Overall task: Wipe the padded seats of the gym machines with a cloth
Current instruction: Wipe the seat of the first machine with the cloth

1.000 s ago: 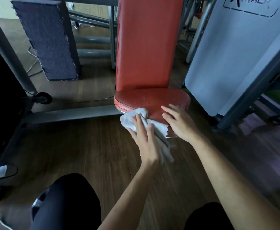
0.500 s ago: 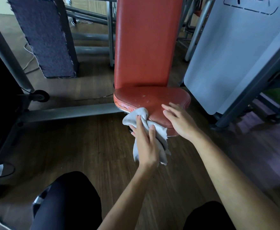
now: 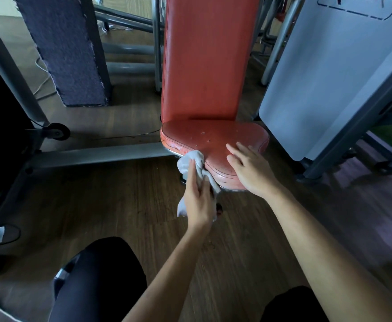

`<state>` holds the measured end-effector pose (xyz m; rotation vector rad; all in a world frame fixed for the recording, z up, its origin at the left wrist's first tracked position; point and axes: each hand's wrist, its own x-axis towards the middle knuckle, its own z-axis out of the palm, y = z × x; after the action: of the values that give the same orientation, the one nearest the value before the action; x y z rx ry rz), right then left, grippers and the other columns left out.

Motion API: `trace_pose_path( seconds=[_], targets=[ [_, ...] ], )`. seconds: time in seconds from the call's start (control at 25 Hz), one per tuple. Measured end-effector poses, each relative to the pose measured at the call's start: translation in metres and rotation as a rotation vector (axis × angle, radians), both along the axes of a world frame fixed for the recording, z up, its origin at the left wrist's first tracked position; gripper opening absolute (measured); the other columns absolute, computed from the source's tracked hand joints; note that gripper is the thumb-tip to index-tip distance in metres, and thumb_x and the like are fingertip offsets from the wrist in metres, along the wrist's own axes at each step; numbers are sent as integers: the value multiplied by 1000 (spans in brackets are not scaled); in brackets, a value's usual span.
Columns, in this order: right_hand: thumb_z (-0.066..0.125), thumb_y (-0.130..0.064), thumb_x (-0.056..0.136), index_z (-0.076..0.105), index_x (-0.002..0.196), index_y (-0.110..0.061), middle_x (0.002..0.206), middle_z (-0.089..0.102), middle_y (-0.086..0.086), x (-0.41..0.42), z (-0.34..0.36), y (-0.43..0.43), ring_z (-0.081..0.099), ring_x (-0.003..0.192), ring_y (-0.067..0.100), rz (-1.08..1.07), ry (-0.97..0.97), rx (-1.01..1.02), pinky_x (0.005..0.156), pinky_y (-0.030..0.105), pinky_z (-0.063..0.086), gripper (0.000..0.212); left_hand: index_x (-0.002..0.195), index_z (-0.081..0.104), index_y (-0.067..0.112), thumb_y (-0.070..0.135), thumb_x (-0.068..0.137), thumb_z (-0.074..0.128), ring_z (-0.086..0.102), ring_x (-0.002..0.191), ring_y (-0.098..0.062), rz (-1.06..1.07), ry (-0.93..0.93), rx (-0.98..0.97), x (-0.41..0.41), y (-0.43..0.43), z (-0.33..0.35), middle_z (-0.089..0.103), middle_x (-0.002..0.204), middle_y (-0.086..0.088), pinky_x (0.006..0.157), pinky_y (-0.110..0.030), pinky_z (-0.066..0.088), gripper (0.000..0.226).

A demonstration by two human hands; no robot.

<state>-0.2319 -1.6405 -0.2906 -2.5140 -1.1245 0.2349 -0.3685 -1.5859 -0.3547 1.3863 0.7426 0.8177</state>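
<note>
A red padded seat (image 3: 210, 138) with a tall red backrest (image 3: 205, 59) stands in the middle of the view. A grey-white cloth (image 3: 191, 161) is bunched against the seat's front left edge, and part of it hangs below my palm. My left hand (image 3: 198, 196) holds the cloth against that edge, fingers pointing up along the side of the seat. My right hand (image 3: 252, 168) rests flat on the front right part of the seat with fingers straight, holding nothing.
A grey metal floor beam (image 3: 93, 155) runs left from the seat. A dark carpeted pad (image 3: 62, 49) leans at the back left. A white machine panel (image 3: 325, 73) on a grey frame stands close on the right. My knees (image 3: 97, 280) are at the bottom over the wooden floor.
My left hand has slid the cloth down and round the seat's front left edge, bunching it smaller. My right hand has stayed on the seat.
</note>
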Motion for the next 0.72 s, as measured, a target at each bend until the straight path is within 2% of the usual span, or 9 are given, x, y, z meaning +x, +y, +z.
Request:
trace_pose_path(
  seconds=[0.16,0.24,0.32,0.4,0.52,0.6,0.64,0.72],
  targets=[
    [31,-39,108,37,154,-34,165,25,-3,-4,5,-1,15,153,24,0,-33,-14,123,38,11,46,153,40,29,13,103,53,49,136,-5,6,-129,-105,-4,-43,13,55,146,4,115,-33,40,53],
    [29,-32,110,38,154,-24,165,25,-3,-10,11,-3,14,153,21,47,-102,-53,119,28,6,46,153,40,29,12,103,55,46,137,1,41,-133,-96,-1,-38,8,53,148,9,117,-29,37,55],
    [27,-30,111,35,156,-23,165,25,-2,-13,15,-3,13,153,18,49,-101,-45,117,24,6,46,153,41,28,15,103,55,47,135,4,66,-103,-81,4,-26,5,53,148,10,116,-28,38,54],
    [27,-34,110,33,156,-28,165,24,-1,-12,14,-1,13,153,19,21,-79,-35,119,26,7,47,152,42,26,20,103,54,53,129,2,99,-63,-62,5,-16,3,58,143,7,113,-32,42,50],
    [28,-33,110,33,156,-28,165,24,-2,-12,11,-2,13,153,18,20,-82,-41,119,25,6,46,147,49,24,21,104,52,64,113,-1,102,-50,-73,4,-27,9,69,123,4,101,-32,50,43],
    [29,-30,111,34,156,-26,165,25,-3,-13,12,-7,14,153,18,22,-109,-32,118,23,6,46,149,43,26,20,104,53,62,118,-8,37,-56,-75,1,-42,15,66,127,-2,103,-33,49,46],
    [29,-29,111,35,156,-24,165,25,-3,-13,11,-8,14,153,19,33,-128,-42,118,24,6,46,150,40,29,20,103,54,59,122,-8,21,-51,-70,0,-48,15,64,131,-3,105,-30,47,50],
    [28,-28,110,36,155,-18,165,25,-1,-11,8,-6,15,153,21,49,-137,-66,119,26,6,46,148,42,33,16,103,55,61,114,-2,22,-41,-44,0,-46,14,67,122,1,98,-19,48,50]
  ],
)
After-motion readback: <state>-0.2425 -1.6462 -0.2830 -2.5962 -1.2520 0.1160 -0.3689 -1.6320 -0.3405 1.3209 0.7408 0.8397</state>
